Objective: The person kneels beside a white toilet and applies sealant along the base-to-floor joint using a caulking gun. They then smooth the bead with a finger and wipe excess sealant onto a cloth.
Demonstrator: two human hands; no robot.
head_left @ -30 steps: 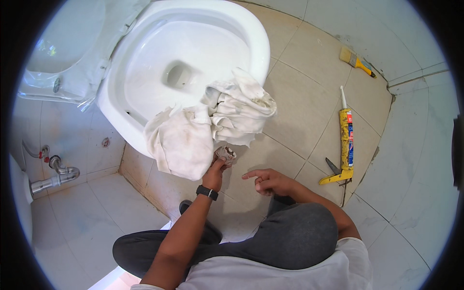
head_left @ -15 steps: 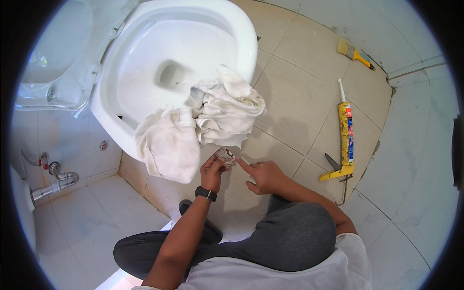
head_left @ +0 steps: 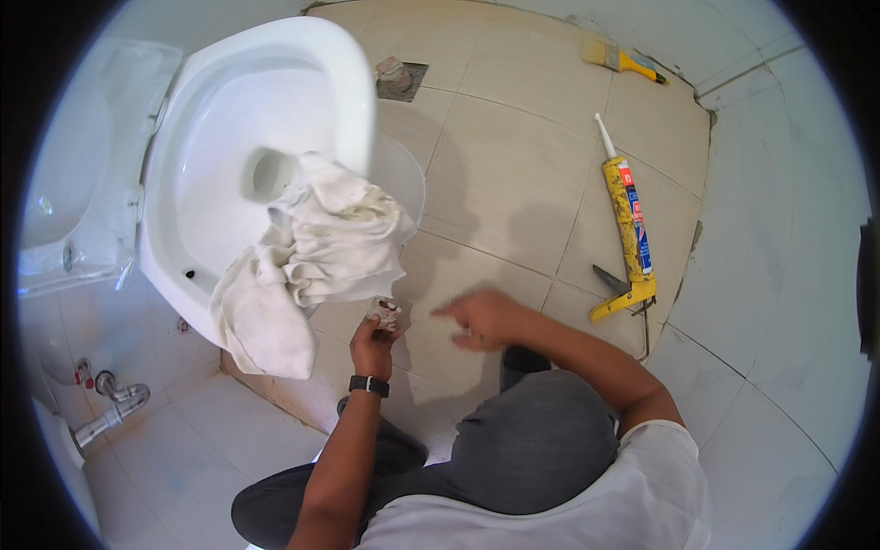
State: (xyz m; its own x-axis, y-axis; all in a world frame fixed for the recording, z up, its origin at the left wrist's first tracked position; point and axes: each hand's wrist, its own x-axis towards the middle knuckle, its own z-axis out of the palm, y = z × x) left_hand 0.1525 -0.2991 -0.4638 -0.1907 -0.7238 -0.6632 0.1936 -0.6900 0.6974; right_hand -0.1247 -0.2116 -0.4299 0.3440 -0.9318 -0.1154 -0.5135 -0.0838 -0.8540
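My left hand (head_left: pixel 370 350), a watch on its wrist, pinches a small crumpled wad (head_left: pixel 385 314), whitish with reddish-brown patches. What the wad is made of I cannot make out. To its right my right hand (head_left: pixel 492 319) hovers over the tiles, index finger stretched toward the left and slightly blurred; nothing shows in it. Just beyond my left hand a stained white cloth (head_left: pixel 339 234) hangs draped over the near rim of the white toilet bowl (head_left: pixel 353 78).
A yellow caulking gun (head_left: pixel 629 220) with a cartridge lies on the floor at right. A yellow-handled paintbrush (head_left: pixel 628 60) rests near the far wall. Beyond the toilet, a lump sits at a square floor drain (head_left: pixel 403 82). A metal drain pipe (head_left: pixel 117 408) is at left.
The view has shifted, so the toilet and tools sit further left. My right index finger has drawn back from the wad, which stays in my left hand.
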